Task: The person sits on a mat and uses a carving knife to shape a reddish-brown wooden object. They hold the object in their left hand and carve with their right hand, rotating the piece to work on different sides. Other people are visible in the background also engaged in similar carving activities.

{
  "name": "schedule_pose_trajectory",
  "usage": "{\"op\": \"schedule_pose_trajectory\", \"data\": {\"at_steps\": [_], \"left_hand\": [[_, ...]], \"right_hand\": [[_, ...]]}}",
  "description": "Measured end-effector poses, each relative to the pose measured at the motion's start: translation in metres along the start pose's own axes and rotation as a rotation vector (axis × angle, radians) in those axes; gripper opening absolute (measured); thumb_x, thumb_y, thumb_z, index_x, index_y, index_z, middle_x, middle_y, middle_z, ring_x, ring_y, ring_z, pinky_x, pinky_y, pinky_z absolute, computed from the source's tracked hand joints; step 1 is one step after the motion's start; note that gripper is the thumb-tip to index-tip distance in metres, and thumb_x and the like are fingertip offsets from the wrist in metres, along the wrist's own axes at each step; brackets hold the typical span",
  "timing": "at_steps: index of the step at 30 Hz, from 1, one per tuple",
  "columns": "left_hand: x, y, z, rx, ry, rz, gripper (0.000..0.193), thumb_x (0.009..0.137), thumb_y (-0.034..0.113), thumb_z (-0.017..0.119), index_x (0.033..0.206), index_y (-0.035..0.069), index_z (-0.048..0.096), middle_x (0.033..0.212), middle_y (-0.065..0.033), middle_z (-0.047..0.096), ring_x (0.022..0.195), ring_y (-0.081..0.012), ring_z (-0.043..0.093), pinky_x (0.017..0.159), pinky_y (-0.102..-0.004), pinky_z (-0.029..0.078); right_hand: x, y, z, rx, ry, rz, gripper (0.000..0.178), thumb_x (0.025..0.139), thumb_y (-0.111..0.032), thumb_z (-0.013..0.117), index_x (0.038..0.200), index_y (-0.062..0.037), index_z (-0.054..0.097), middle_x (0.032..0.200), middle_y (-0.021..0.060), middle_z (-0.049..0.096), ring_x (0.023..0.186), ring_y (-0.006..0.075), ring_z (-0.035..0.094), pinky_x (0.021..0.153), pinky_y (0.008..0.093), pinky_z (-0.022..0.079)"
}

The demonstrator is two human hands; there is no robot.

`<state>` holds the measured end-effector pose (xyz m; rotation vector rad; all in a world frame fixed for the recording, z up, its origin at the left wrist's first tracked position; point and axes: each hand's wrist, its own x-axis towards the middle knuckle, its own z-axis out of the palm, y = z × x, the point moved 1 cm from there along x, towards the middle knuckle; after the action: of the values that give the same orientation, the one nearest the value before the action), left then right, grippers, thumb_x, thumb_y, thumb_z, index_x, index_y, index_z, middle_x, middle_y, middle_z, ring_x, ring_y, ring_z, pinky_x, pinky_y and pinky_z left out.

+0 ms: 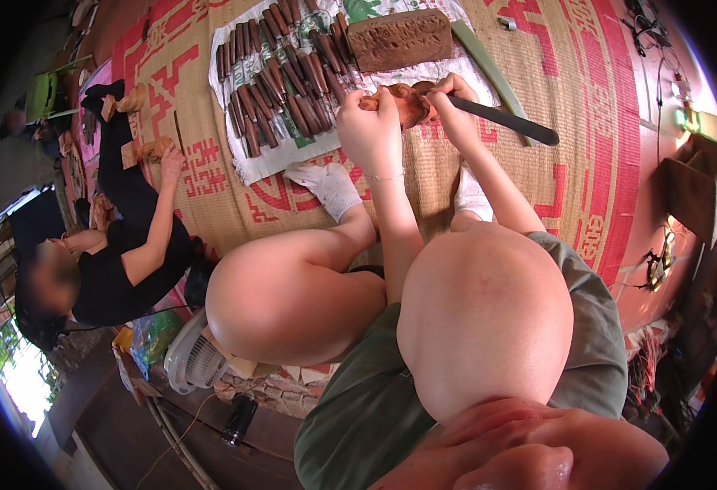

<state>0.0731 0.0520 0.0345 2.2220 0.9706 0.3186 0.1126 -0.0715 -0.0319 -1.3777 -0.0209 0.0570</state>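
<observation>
My left hand (369, 135) is closed round a reddish-brown carved wooden piece (411, 106), thumb on top. Right beside it, my right hand (454, 110) grips a long dark flat tool (509, 122) with a rounded end pointing out to the right. The tool's other end lies against the carving, partly hidden by my fingers, so its kind is unclear. Just beyond my hands, many wooden-handled carving tools (281, 77) lie in rows on a white cloth (252, 170). A brown block with a rough, patterned face (399, 41) stands at the cloth's right part.
A green strip (485, 69) lies along the cloth's right edge on the red-patterned straw mat (424, 163). At left sits another person in dark clothes, one hand (171, 163) on a wooden piece (156, 149). A white fan (195, 355) stands near my left knee. Cables (648, 33) lie far right.
</observation>
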Motion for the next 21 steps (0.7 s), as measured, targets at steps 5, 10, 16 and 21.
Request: {"op": "schedule_pose_trajectory", "data": {"at_steps": [5,10,16,21], "left_hand": [[-0.002,0.003,-0.003,-0.003,-0.025,-0.010,0.038,0.074,0.033,0.064,0.094,0.001,0.063,0.089,-0.0182,0.063,0.084,-0.0336,0.060,0.072,-0.0406,0.047],[0.001,-0.003,-0.001,-0.023,-0.017,0.007,0.037,0.073,0.033,0.065,0.092,0.001,0.064,0.087,-0.0182,0.064,0.082,-0.0336,0.061,0.071,-0.0411,0.047],[0.002,-0.004,-0.002,-0.035,0.007,0.004,0.037,0.073,0.033,0.065,0.090,0.000,0.064,0.085,-0.0186,0.064,0.080,-0.0347,0.061,0.070,-0.0418,0.048],[0.004,-0.006,-0.001,-0.040,0.000,-0.008,0.037,0.073,0.033,0.065,0.090,0.000,0.064,0.086,-0.0188,0.064,0.080,-0.0352,0.060,0.071,-0.0417,0.048]], "right_hand": [[0.003,0.003,0.005,0.038,-0.126,0.151,0.014,0.071,-0.003,0.058,0.063,-0.0043,0.047,0.056,-0.0015,0.051,0.046,0.0038,0.044,0.040,0.0199,0.036],[0.008,0.001,0.007,-0.053,-0.160,0.183,0.014,0.071,-0.003,0.058,0.063,-0.0049,0.047,0.054,-0.0018,0.050,0.044,0.0034,0.043,0.039,0.0199,0.035],[0.006,0.014,0.005,0.055,0.019,0.141,0.013,0.073,-0.002,0.056,0.065,-0.0039,0.046,0.057,0.0000,0.052,0.046,0.0039,0.044,0.040,0.0197,0.035],[0.001,0.006,-0.001,0.189,0.044,0.166,0.014,0.076,-0.002,0.057,0.068,-0.0033,0.046,0.065,0.0015,0.055,0.051,0.0043,0.046,0.044,0.0191,0.037]]}}
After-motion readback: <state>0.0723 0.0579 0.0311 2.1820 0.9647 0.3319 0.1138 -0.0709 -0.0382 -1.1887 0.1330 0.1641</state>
